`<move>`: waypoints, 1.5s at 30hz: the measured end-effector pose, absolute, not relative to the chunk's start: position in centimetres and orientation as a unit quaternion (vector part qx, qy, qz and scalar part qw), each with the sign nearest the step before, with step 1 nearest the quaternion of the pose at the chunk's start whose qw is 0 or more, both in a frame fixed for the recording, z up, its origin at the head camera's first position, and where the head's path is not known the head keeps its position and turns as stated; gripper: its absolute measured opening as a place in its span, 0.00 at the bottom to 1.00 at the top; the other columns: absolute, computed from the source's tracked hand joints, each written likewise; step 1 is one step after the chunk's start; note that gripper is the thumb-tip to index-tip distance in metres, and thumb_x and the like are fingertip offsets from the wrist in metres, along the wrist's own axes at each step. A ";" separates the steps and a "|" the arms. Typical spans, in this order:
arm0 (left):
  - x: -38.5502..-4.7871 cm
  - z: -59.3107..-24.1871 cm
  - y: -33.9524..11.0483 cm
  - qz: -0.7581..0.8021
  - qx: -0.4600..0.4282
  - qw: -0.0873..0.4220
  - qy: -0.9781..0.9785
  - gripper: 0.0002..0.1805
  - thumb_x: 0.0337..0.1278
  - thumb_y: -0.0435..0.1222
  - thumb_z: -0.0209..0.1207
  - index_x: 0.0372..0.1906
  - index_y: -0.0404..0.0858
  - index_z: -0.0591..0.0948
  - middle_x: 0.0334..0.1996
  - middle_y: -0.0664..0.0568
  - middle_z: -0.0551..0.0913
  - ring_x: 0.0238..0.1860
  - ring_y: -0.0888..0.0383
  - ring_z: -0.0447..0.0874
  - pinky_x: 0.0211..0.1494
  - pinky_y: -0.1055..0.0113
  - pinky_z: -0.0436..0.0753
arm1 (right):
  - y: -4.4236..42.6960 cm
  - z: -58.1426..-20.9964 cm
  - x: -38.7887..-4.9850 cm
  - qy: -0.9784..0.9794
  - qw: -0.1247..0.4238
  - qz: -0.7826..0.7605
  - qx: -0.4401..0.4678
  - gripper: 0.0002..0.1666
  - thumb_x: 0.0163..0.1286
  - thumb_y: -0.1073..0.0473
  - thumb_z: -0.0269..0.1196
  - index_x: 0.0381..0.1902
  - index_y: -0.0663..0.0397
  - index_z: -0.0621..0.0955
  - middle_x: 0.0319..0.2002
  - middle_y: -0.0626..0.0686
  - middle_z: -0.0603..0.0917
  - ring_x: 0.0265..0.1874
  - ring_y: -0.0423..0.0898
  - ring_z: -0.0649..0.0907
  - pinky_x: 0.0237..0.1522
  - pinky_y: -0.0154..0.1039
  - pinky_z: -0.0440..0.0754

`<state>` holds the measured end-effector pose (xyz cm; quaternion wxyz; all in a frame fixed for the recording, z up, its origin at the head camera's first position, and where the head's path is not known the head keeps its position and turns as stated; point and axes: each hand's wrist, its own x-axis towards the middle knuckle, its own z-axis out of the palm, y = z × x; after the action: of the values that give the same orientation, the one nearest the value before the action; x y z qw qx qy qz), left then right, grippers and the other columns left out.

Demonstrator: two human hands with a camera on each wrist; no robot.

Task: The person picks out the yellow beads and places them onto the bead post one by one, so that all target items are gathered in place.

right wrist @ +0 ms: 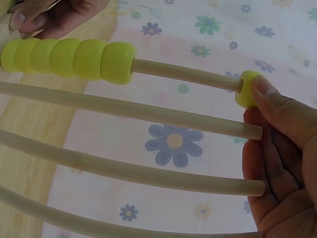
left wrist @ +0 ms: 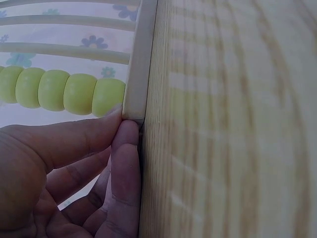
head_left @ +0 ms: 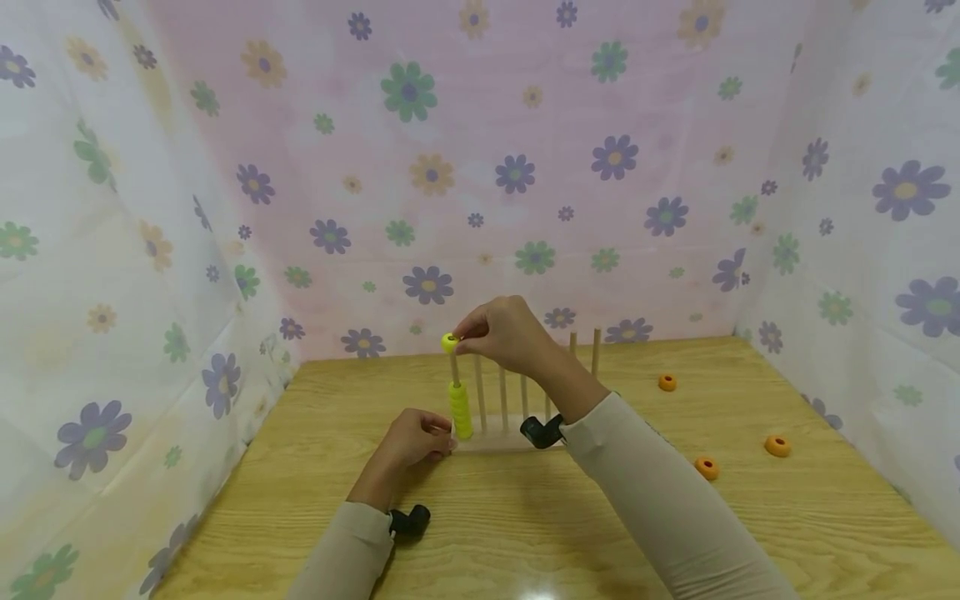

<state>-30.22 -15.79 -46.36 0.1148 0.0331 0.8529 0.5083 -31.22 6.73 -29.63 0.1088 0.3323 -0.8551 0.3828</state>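
My right hand [head_left: 510, 337] pinches a yellow bead [right wrist: 246, 89] between thumb and fingers, at the top of the leftmost wooden peg [right wrist: 185, 73]. The peg's tip sits inside the bead's hole. Lower on that peg, several yellow beads [head_left: 461, 410] are stacked down to the wooden base [left wrist: 138, 59]. At the base's left end, my left hand [head_left: 414, 437] grips the corner between thumb and fingers, close to the lowest bead. Several bare pegs [right wrist: 148, 111] stand in a row to the right, partly behind the right hand and forearm.
On the table's right side lie orange beads: one far back [head_left: 667, 382], one nearer [head_left: 707, 467] and one further right [head_left: 777, 446]. Flower-patterned cloth [head_left: 465, 208] encloses the wood-grain table [head_left: 487, 533] at the back and both sides.
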 end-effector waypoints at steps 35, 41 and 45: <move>-29.8 -46.1 -15.6 0.510 0.029 0.120 0.852 0.17 0.60 0.32 0.72 0.53 0.32 0.87 0.42 0.44 0.89 0.37 0.56 0.90 0.42 0.61 0.90 | 6.8 -30.5 -31.8 -0.854 0.112 0.372 0.348 0.07 0.63 0.57 0.77 0.39 0.50 0.93 0.33 0.44 0.92 0.29 0.34 0.88 0.32 0.33 0.87; -29.9 -46.2 -15.6 0.514 0.031 0.120 0.849 0.18 0.61 0.32 0.71 0.54 0.31 0.86 0.42 0.45 0.90 0.37 0.56 0.91 0.42 0.60 0.90 | 6.9 -30.5 -31.7 -0.852 0.109 0.375 0.350 0.07 0.63 0.57 0.77 0.39 0.50 0.93 0.34 0.45 0.92 0.29 0.34 0.88 0.32 0.33 0.87; -30.0 -46.3 -15.6 0.512 0.033 0.120 0.850 0.18 0.61 0.32 0.71 0.54 0.31 0.86 0.41 0.45 0.90 0.36 0.56 0.91 0.41 0.61 0.90 | 6.9 -30.5 -31.7 -0.853 0.109 0.374 0.348 0.08 0.64 0.57 0.77 0.40 0.51 0.93 0.35 0.45 0.92 0.30 0.35 0.88 0.34 0.33 0.87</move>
<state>-29.99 -15.63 -46.28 0.1199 0.0331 0.8496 0.5125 -31.73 6.94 -30.52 0.1094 0.3482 -0.8528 0.3736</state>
